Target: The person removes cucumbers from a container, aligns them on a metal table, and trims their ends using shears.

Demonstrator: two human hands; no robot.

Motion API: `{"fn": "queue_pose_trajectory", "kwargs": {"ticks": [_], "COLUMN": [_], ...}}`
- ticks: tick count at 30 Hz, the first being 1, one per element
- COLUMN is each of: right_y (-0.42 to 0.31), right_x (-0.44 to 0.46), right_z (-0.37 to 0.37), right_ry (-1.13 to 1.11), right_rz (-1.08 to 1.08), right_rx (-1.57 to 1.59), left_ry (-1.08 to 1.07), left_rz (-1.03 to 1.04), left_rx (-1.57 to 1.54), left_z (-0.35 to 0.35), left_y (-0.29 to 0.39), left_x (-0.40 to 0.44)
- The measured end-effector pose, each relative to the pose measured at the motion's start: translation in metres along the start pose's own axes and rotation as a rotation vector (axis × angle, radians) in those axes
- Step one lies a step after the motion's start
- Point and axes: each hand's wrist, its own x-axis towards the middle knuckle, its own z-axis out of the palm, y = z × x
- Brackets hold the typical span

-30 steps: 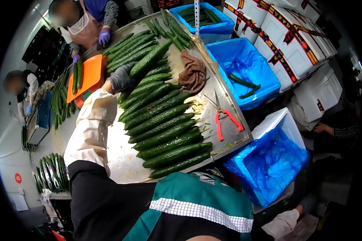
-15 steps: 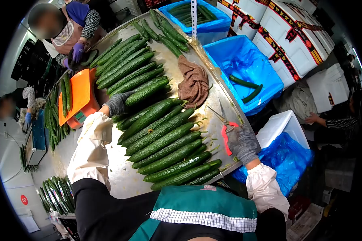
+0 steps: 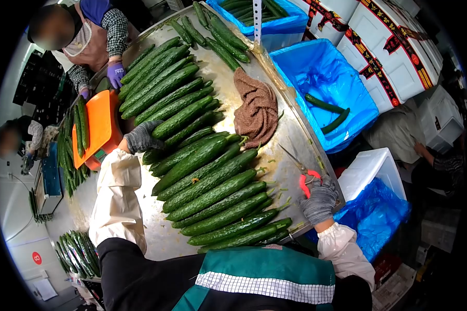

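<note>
Rows of dark green cucumbers (image 3: 213, 198) lie side by side on the metal table (image 3: 158, 228), stem ends to the right. My left hand (image 3: 141, 137), in a grey glove, is closed at the blunt end of a cucumber (image 3: 183, 118) in the middle of the row; its fingertips are partly hidden. My right hand (image 3: 319, 201), also gloved, grips red-handled scissors (image 3: 305, 179) at the table's right edge. Their blades point up and left, away from the cucumbers. A crumpled brown cloth (image 3: 256, 109) lies beyond the stem ends.
An orange scale (image 3: 101, 122) bearing cucumbers stands on the left. A co-worker's purple-gloved hand (image 3: 115, 74) is behind it. Blue-lined bins (image 3: 366, 111) stand along the right, one with two cucumbers, beside white foam boxes (image 3: 394, 52). Cut stem bits lie near the scissors.
My left hand has drawn back slightly left toward the cucumber's end. My right hand has shifted a little to the right with the scissors. The co-worker's purple-gloved hand has moved right.
</note>
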Motion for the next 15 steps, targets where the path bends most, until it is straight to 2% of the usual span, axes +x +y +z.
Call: {"fn": "queue_pose_trajectory", "kwargs": {"ticks": [4,5,6,8,10,12,14,15], "right_y": [0.020,0.028,0.039,0.052,0.032,0.005,-0.025,-0.040], "right_x": [-0.007,-0.007,-0.005,0.003,-0.003,0.011,0.032,0.040], "right_z": [0.004,0.006,0.010,0.015,-0.035,-0.063,-0.093,-0.104], "right_ry": [0.108,0.131,0.153,0.124,-0.005,0.039,-0.487,-0.486], "right_rz": [-0.177,-0.252,-0.330,-0.411,-0.339,-0.405,-0.343,-0.348], "right_rx": [0.019,0.117,0.214,0.166,0.798,0.803,1.168,1.162], "left_ry": [0.108,0.134,0.140,0.166,0.170,0.167,0.181,0.187], "left_rz": [0.007,-0.020,-0.020,-0.026,-0.011,0.013,0.078,0.079], "left_rx": [0.110,0.134,0.127,-0.002,0.056,0.118,0.064,0.060], "left_z": [0.004,0.005,0.006,0.010,0.009,0.010,0.014,0.014], "left_y": [-0.002,0.000,0.002,0.004,0.007,0.002,-0.010,-0.010], "left_x": [-0.005,-0.005,-0.006,-0.012,-0.013,-0.011,-0.007,-0.007]}}
